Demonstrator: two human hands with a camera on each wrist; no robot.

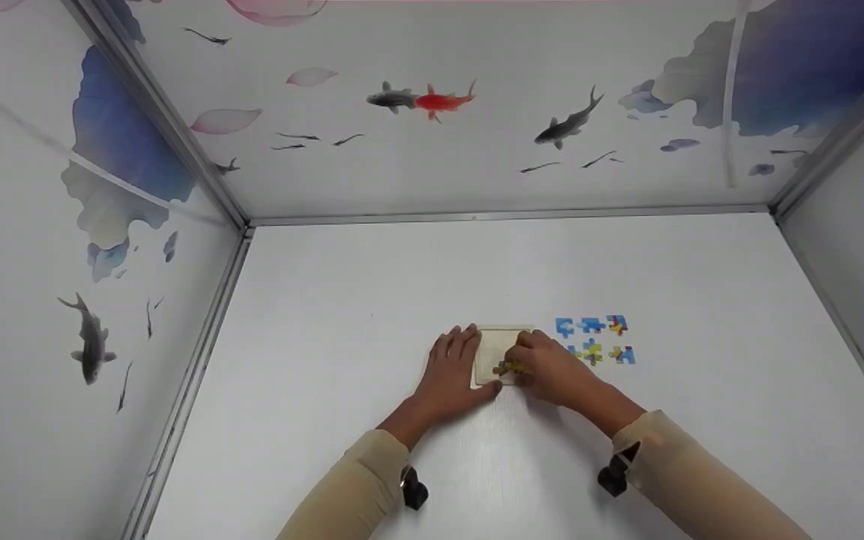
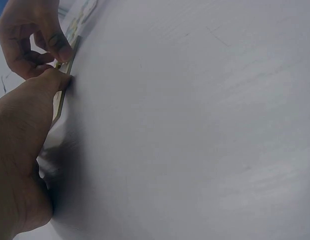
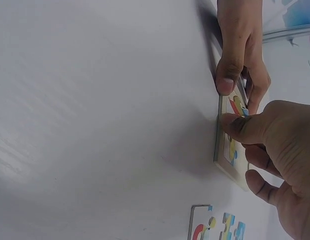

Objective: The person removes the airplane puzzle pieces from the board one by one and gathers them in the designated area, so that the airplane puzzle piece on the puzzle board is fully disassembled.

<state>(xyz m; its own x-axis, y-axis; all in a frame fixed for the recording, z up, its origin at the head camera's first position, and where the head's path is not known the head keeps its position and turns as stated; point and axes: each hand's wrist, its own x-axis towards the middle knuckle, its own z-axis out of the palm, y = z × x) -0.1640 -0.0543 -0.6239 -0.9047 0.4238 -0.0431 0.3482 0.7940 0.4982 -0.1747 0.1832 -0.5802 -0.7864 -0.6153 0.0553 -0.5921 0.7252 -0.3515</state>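
Observation:
A shallow wooden puzzle tray (image 1: 489, 345) lies on the white table between both hands. My left hand (image 1: 448, 379) rests along its left side with extended fingers, the thumb at the near edge. My right hand (image 1: 552, 369) bends over the tray's right part, its thumb and fingers pinching a colourful jigsaw piece (image 1: 508, 367) low over the tray's near side. In the right wrist view, jigsaw pieces (image 3: 233, 150) with yellow, red and blue print show in the tray beneath the right thumb (image 3: 240, 127). The fingers partly cover them.
Right of the tray, several loose jigsaw pieces (image 1: 592, 351) lie in two rows on the table (image 1: 327, 300). The right hand partly covers the nearest one. Printed panels with fish (image 1: 443, 101) enclose the table at the back and sides, joined by metal rails (image 1: 507, 217).

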